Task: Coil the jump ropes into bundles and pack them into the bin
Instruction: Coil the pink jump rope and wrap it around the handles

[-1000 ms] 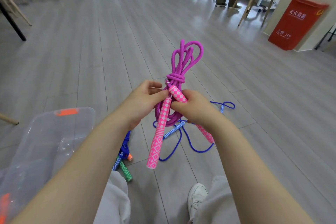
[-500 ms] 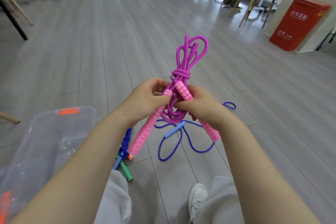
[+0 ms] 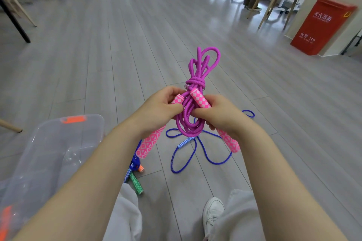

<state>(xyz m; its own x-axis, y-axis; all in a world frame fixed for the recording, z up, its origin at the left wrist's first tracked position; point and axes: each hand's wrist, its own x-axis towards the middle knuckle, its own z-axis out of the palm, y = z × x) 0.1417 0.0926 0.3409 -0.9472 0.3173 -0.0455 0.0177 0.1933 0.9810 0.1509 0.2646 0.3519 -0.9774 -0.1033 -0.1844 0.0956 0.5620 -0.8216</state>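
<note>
A purple jump rope (image 3: pixel 197 68) with pink patterned handles is coiled into a bundle, wrapped round its middle, and held up above the floor. My left hand (image 3: pixel 158 109) grips one pink handle (image 3: pixel 149 143), which points down to the left. My right hand (image 3: pixel 217 113) grips the other pink handle (image 3: pixel 229 141) and pinches the rope loops. A blue jump rope (image 3: pixel 192 150) lies loose on the floor under the bundle. The clear plastic bin (image 3: pixel 49 152) with orange latches stands at my lower left.
Another bundled rope with a green handle (image 3: pixel 136 183) lies on the floor beside my left knee. My white shoe (image 3: pixel 212 213) is at the bottom. A red box (image 3: pixel 321 25) and chair legs (image 3: pixel 264 11) stand at the far right; a table leg (image 3: pixel 13 19) at far left.
The left pink handle has swung from hanging straight down to slanting down-left. The two handles are now spread apart on either side of the coil, and the bundle sits slightly lower.
</note>
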